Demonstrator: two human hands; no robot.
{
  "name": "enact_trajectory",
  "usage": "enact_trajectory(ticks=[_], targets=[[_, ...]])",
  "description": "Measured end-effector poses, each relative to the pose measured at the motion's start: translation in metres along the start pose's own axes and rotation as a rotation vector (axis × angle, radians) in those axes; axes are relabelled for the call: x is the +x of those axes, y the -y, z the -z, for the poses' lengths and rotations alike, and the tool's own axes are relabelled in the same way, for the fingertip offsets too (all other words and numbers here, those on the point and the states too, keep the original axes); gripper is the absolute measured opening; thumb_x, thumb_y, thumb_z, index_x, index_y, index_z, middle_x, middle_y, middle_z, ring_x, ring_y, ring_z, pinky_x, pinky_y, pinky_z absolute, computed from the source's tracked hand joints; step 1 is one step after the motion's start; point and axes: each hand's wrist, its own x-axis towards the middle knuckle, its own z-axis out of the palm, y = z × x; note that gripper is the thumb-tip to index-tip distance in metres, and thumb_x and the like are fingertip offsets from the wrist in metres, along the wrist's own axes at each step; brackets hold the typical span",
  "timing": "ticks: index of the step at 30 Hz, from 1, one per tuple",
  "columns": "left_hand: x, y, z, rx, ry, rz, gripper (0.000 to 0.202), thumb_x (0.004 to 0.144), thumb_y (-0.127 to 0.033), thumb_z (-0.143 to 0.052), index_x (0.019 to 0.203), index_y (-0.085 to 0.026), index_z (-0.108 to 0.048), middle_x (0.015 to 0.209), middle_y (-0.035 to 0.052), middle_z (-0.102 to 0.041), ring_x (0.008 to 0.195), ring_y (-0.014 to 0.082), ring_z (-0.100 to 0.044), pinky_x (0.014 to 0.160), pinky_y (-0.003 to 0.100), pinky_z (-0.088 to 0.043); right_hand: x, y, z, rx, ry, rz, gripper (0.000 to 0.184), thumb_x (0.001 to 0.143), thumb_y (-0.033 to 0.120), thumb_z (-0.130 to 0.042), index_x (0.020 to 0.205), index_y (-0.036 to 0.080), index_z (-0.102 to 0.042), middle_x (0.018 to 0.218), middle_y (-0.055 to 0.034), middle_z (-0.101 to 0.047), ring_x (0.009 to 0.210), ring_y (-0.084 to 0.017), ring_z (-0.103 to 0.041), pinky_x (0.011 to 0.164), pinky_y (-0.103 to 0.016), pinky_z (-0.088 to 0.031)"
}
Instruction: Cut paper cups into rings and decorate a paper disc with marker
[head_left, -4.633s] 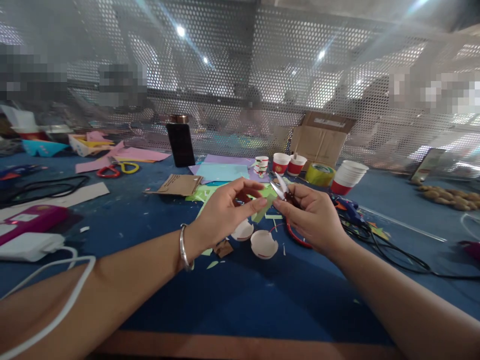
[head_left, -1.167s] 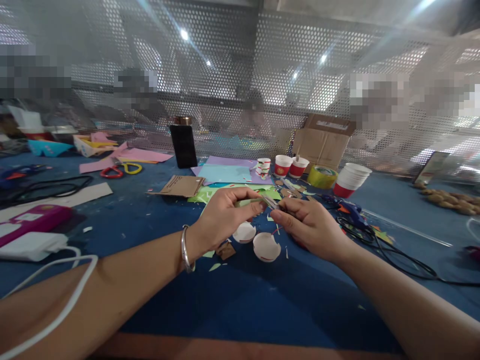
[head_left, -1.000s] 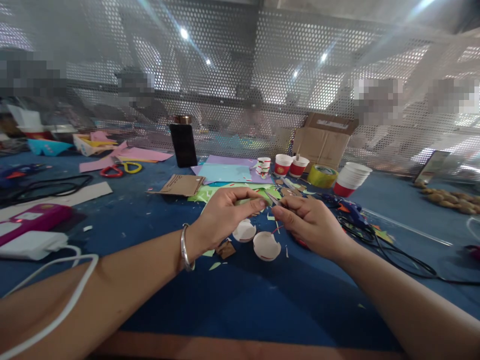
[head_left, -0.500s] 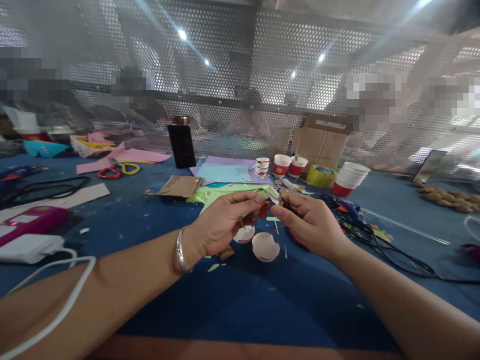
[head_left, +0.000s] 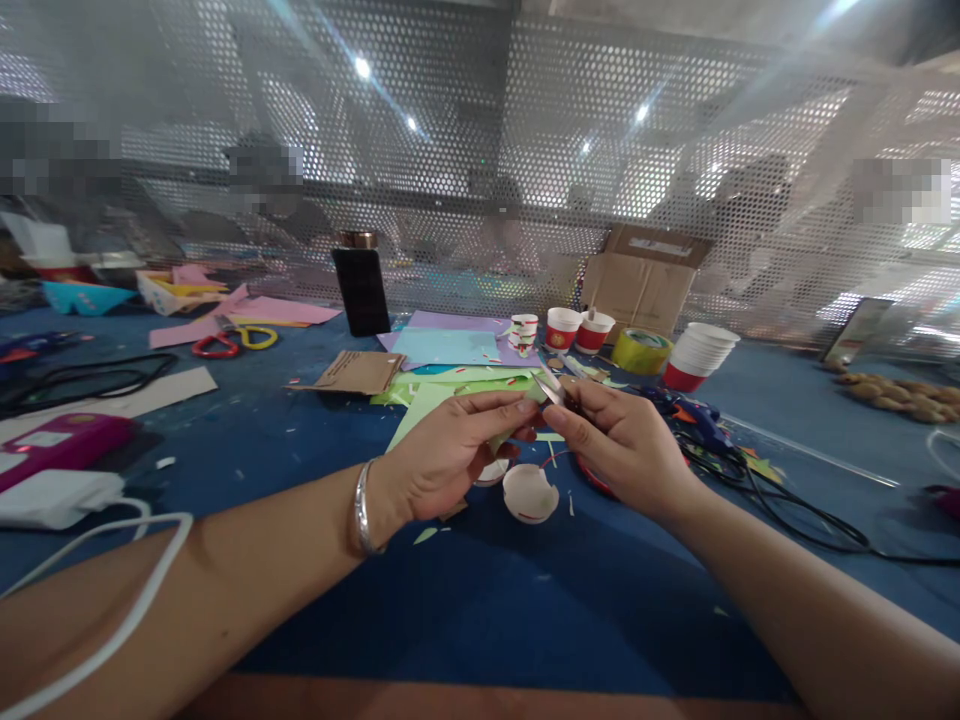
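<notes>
In the head view my left hand (head_left: 450, 445), with a silver bangle at the wrist, pinches a small piece of light green paper (head_left: 535, 394). My right hand (head_left: 630, 440) is closed around scissors (head_left: 553, 390); their metal blades point up and left at the paper, and a red loop shows under the palm. The blades look slightly apart. Below the hands lies a white cut paper-cup bottom (head_left: 531, 495). A second white cup piece (head_left: 493, 471) is partly hidden behind my left fingers.
Coloured paper sheets (head_left: 450, 346), folded cardboard (head_left: 364, 372) and a black phone (head_left: 360, 292) lie or stand ahead. Stacked paper cups (head_left: 701, 352), yellow tape (head_left: 641, 352) and a blue glue gun (head_left: 701, 425) with black cable are right. A white cable (head_left: 161, 570) crosses my left forearm.
The green paper has turned in my left fingers and shows more of its face by the blades. My left hand has shifted slightly, covering more of the rear cup piece.
</notes>
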Motion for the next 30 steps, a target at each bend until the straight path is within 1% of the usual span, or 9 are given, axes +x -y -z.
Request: enact_trajectory(ticks=[6, 10, 13, 16, 18, 20, 24, 27, 30], targets=[[-0.0008, -0.0003, -0.004, -0.006, -0.027, 0.033, 0.015, 0.076, -0.029, -0.082, 0.088, -0.019, -0.079, 0.091, 0.0029, -0.07, 0.079, 0.0113, -0.06, 0.067, 0.022, -0.045, -0.0003, -0.0014, -0.0005, -0.021, -0.019, -0.01, 0.036, 0.096, 0.052, -0.052, 0.087, 0.018, -0.063, 0.074, -0.0015, -0.057, 0.068, -0.015, -0.046, 0.065, -0.03, -0.038], [-0.0002, 0.0007, -0.0034, -0.011, 0.0, 0.027, 0.014, 0.079, -0.029, -0.079, 0.089, -0.019, -0.079, 0.091, 0.0034, -0.07, 0.082, 0.0115, -0.06, 0.068, 0.021, -0.046, -0.0011, -0.0012, -0.0004, -0.02, -0.02, -0.014, 0.035, 0.097, 0.05, -0.051, 0.084, 0.018, -0.06, 0.073, -0.0003, -0.054, 0.068, -0.015, -0.045, 0.064, -0.029, -0.037], [-0.0005, 0.002, -0.0026, -0.01, 0.028, 0.022, 0.014, 0.082, -0.029, -0.077, 0.091, -0.019, -0.079, 0.093, 0.0041, -0.07, 0.085, 0.0121, -0.06, 0.069, 0.021, -0.047, -0.0012, -0.0012, -0.0001, -0.011, -0.027, -0.017, 0.036, 0.097, 0.05, -0.052, 0.078, 0.02, -0.056, 0.074, -0.0005, -0.055, 0.069, -0.015, -0.048, 0.064, -0.029, -0.038], [-0.0012, 0.0032, -0.0024, 0.0, 0.024, 0.035, 0.017, 0.081, -0.031, -0.078, 0.093, -0.02, -0.079, 0.094, 0.0047, -0.07, 0.088, 0.0133, -0.061, 0.071, 0.022, -0.049, -0.0002, -0.0016, -0.0005, -0.009, -0.037, -0.019, 0.037, 0.096, 0.051, -0.052, 0.076, 0.02, -0.054, 0.076, -0.0017, -0.058, 0.072, -0.016, -0.051, 0.066, -0.03, -0.039], [-0.0016, 0.0038, -0.0025, 0.003, 0.022, 0.044, 0.019, 0.081, -0.032, -0.078, 0.095, -0.02, -0.079, 0.096, 0.0055, -0.071, 0.09, 0.0145, -0.061, 0.072, 0.022, -0.049, 0.0004, -0.0024, -0.0014, 0.005, -0.045, -0.022, 0.038, 0.096, 0.052, -0.052, 0.075, 0.02, -0.054, 0.073, -0.0013, -0.056, 0.071, -0.016, -0.051, 0.065, -0.029, -0.039], [-0.0016, 0.0042, -0.0025, 0.005, 0.026, 0.042, 0.02, 0.08, -0.033, -0.078, 0.097, -0.021, -0.079, 0.097, 0.0062, -0.072, 0.091, 0.0152, -0.062, 0.071, 0.022, -0.048, 0.0006, -0.0036, -0.0025, 0.052, -0.051, -0.035, 0.039, 0.096, 0.054, -0.052, 0.075, 0.021, -0.055, 0.066, 0.0004, -0.05, 0.065, -0.015, -0.048, 0.059, -0.028, -0.037], [-0.0009, 0.0044, -0.0027, 0.017, -0.006, 0.02, 0.023, 0.079, -0.034, -0.08, 0.097, -0.021, -0.079, 0.093, 0.0059, -0.073, 0.084, 0.0143, -0.063, 0.068, 0.022, -0.046, 0.0006, -0.0068, -0.0032, 0.164, -0.076, -0.075, 0.038, 0.095, 0.057, -0.053, 0.079, 0.022, -0.056, 0.056, 0.0042, -0.039, 0.051, -0.012, -0.038, 0.048, -0.027, -0.03], [-0.0003, 0.0039, -0.003, 0.043, -0.049, -0.017, 0.022, 0.078, -0.034, -0.08, 0.095, -0.019, -0.079, 0.088, 0.0046, -0.072, 0.077, 0.0123, -0.062, 0.062, 0.022, -0.043, 0.0015, -0.0082, -0.0019, 0.191, -0.084, -0.091, 0.037, 0.094, 0.057, -0.054, 0.081, 0.022, -0.057, 0.056, 0.0054, -0.037, 0.048, -0.011, -0.034, 0.046, -0.027, -0.028], [0.0006, 0.0026, -0.0021, 0.146, -0.078, -0.104, 0.017, 0.08, -0.033, -0.078, 0.088, -0.018, -0.078, 0.081, 0.0021, -0.07, 0.068, 0.009, -0.056, 0.059, 0.021, -0.04, 0.0024, -0.0072, 0.0, 0.175, -0.048, -0.099, 0.037, 0.094, 0.057, -0.054, 0.08, 0.022, -0.056, 0.056, 0.0053, -0.039, 0.049, -0.011, -0.034, 0.047, -0.027, -0.026]])
